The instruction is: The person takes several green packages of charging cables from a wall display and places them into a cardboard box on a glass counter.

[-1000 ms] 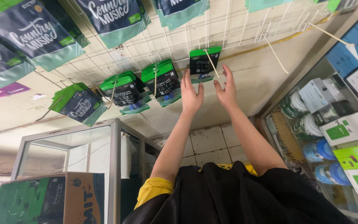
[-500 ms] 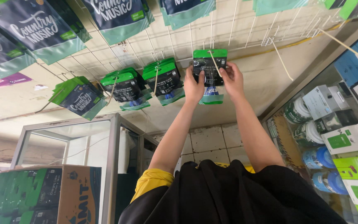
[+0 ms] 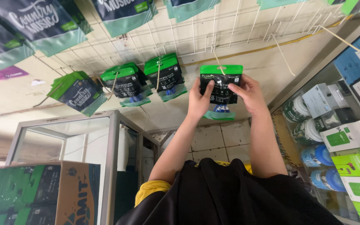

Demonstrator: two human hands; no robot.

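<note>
Both hands are now closed on the pouch, where a second ago they reached up bare with fingers spread; the green-topped black pouch [image 3: 221, 88] is gripped by its side edges, its hole right at the white hook [image 3: 216, 59] of the wire grid [image 3: 246, 25]. Whether the hook passes through the hole, I can't tell. Far left: big dark pouches with mint bottoms [image 3: 34, 25] hang high, a carton of green packs [image 3: 34, 193] sits below. Next, three bunches of matching green-topped pouches [image 3: 123, 83] dangle on hooks. Centre: left hand [image 3: 198, 100] pinches the pouch's left edge, right hand [image 3: 251, 93] wraps the right edge. Far right: the glass case [image 3: 296, 96] holds white and lime-green boxes [image 3: 346, 137] and blue round packs [image 3: 315, 156]
</note>
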